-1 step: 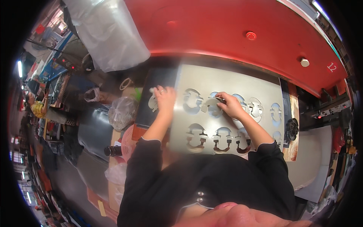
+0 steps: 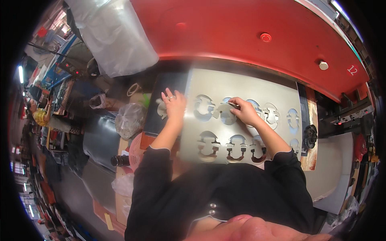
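A pale, flat sheet [image 2: 241,82] lies before me with two rows of rounded cut-outs in it. My right hand [image 2: 244,111] pinches the edge of a pale cut piece [image 2: 228,115] of flat material, held over the upper row. Its thumb and forefinger are closed on it. Over the dark board [image 2: 155,124] left of the sheet is my left hand [image 2: 175,104], fingers spread, with a ring on one. Beside its fingertips lie pale cut pieces [image 2: 161,109], partly hidden by the hand.
A red machine body [image 2: 225,32] with a red button [image 2: 265,37] spans the far side. Clear plastic sheeting [image 2: 116,44] hangs at the far left. A plastic bag [image 2: 130,120] and a pink basket [image 2: 136,154] stand left. A black round part [image 2: 310,137] sits right.
My left hand's fingers have lifted and spread away from the pale pieces on the dark board. The cut piece in my right hand has tilted slightly, showing more of its face.
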### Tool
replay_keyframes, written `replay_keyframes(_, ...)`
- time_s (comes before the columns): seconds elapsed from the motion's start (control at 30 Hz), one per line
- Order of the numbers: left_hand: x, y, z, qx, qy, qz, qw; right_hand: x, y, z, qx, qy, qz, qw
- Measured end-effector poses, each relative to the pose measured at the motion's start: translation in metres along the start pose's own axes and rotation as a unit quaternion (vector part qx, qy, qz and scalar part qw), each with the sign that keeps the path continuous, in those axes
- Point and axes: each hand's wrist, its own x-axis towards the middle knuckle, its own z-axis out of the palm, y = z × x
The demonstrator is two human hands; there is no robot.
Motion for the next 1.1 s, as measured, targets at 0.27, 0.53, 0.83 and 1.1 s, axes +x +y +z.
replay_keyframes(0.27, -0.007, 0.001, 0.038, -0.337, -0.005, 0.018, 0.941, 0.028, 0.024, -0.041, 0.464, 0.010, 0.213, 0.860)
replay_keyframes(0.53, -0.009, 0.008, -0.004, -0.462, 0.035, -0.042, 0.885, 0.013, 0.025, -0.042, 0.504, 0.065, 0.215, 0.834)
replay_keyframes(0.83, -0.012, 0.015, 0.017, -0.490, -0.104, -0.018, 0.865, 0.011, 0.019, -0.009, 0.587, 0.014, 0.203, 0.783)
replay_keyframes(1.1, -0.001, 0.032, 0.021, -0.661, -0.158, 0.002, 0.734, 0.070, -0.090, 0.079, 0.473, -0.077, 0.098, 0.872)
